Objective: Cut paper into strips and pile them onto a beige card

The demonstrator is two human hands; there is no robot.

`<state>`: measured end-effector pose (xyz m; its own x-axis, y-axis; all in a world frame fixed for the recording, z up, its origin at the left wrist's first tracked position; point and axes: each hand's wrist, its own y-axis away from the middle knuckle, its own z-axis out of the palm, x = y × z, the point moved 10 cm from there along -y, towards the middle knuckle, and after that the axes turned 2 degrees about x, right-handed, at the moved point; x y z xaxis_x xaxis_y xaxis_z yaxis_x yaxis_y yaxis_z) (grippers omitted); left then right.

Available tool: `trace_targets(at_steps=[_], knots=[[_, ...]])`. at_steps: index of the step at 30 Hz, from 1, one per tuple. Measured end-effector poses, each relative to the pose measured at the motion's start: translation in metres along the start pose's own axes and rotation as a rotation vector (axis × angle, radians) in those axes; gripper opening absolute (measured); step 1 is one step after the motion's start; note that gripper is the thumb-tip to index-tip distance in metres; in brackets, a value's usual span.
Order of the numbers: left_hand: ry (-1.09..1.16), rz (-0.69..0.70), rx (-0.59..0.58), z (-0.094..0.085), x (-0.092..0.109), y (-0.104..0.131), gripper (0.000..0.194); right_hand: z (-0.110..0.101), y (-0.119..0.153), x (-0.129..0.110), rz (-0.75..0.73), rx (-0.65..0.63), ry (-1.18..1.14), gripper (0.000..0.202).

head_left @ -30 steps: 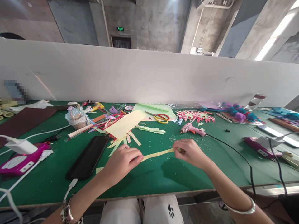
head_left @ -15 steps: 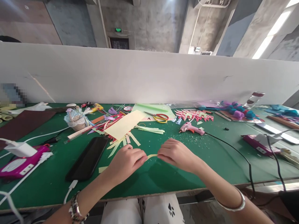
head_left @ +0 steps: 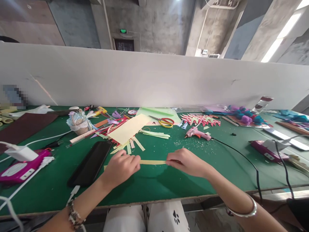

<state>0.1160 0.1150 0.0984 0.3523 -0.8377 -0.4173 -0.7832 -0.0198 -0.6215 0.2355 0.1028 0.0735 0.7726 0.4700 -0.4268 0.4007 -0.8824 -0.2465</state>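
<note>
A narrow yellow paper strip [head_left: 153, 162] stretches nearly level between my two hands, above the near part of the green table. My left hand [head_left: 124, 166] is closed on its left end, and my right hand [head_left: 184, 161] pinches the right end. Just beyond my left hand, several cut paper strips [head_left: 138, 144] fan out from under a cream paper sheet [head_left: 130, 129]. Pale green strips [head_left: 155, 133] lie past the gap between my hands. A pink glue gun [head_left: 198, 133] rests beyond my right hand.
Scissors with red and yellow handles [head_left: 166, 122] lie farther back. A black phone [head_left: 91, 163] lies left of my left hand, plugged into a white cable. Magenta power strips [head_left: 24, 167] sit at both sides, with cords across the table [head_left: 135, 193]. A white partition [head_left: 154, 80] stands behind.
My left hand has moved left, away from my right hand, which has shifted slightly right. A longer stretch of the yellow strip now shows between them, pulled straighter.
</note>
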Motion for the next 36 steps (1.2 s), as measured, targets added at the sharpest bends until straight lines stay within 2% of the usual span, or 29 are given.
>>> trace_targets(at_steps=[5,7,9,11,13,16,18,21,23,26,30,32,34,36], knots=[[-0.182,-0.068,-0.05,-0.016,-0.049,0.034,0.028,-0.019,0.028,0.035,0.14,-0.001,-0.205,0.033],[-0.222,-0.212,-0.061,-0.025,-0.078,0.046,0.027,-0.028,0.037,0.049,0.234,0.054,-0.238,0.034],[-0.181,-0.425,-0.08,-0.027,-0.105,0.055,0.026,-0.033,0.04,0.057,0.296,0.12,-0.293,0.035],[0.078,-0.602,-0.139,-0.013,-0.117,0.056,0.024,-0.027,0.034,0.055,0.312,0.159,-0.411,0.036],[0.545,-0.672,-0.242,0.017,-0.102,0.046,0.023,-0.013,0.022,0.05,0.316,0.166,-0.575,0.037],[1.15,-0.627,-0.408,0.051,-0.054,0.017,0.032,0.016,0.002,0.036,0.31,0.141,-0.823,0.039],[1.348,-0.619,-0.352,0.057,-0.042,-0.002,0.033,0.035,-0.007,0.025,0.305,0.1,-0.964,0.041],[1.431,-0.706,-0.147,0.059,-0.054,-0.018,0.029,0.057,-0.011,0.013,0.317,0.014,-1.099,0.04],[1.437,-0.768,-0.1,0.065,-0.062,-0.02,0.028,0.061,-0.01,0.009,0.311,-0.025,-1.094,0.039],[1.475,-0.782,-0.165,0.08,-0.057,-0.023,0.033,0.042,-0.014,0.015,0.294,0.038,-0.94,0.039],[1.519,-0.731,-0.392,0.102,-0.027,-0.03,0.034,-0.019,-0.034,0.044,0.321,0.417,-0.714,0.032],[1.505,-0.696,-0.498,0.109,-0.011,-0.033,0.035,-0.041,-0.046,0.051,0.301,0.534,-0.669,0.033],[1.504,-0.67,-0.55,0.113,-0.002,-0.035,0.035,-0.044,-0.062,0.053,0.282,0.498,-0.695,0.033],[1.507,-0.665,-0.557,0.115,0.001,-0.034,0.036,-0.037,-0.072,0.054,0.292,0.42,-0.737,0.03]])
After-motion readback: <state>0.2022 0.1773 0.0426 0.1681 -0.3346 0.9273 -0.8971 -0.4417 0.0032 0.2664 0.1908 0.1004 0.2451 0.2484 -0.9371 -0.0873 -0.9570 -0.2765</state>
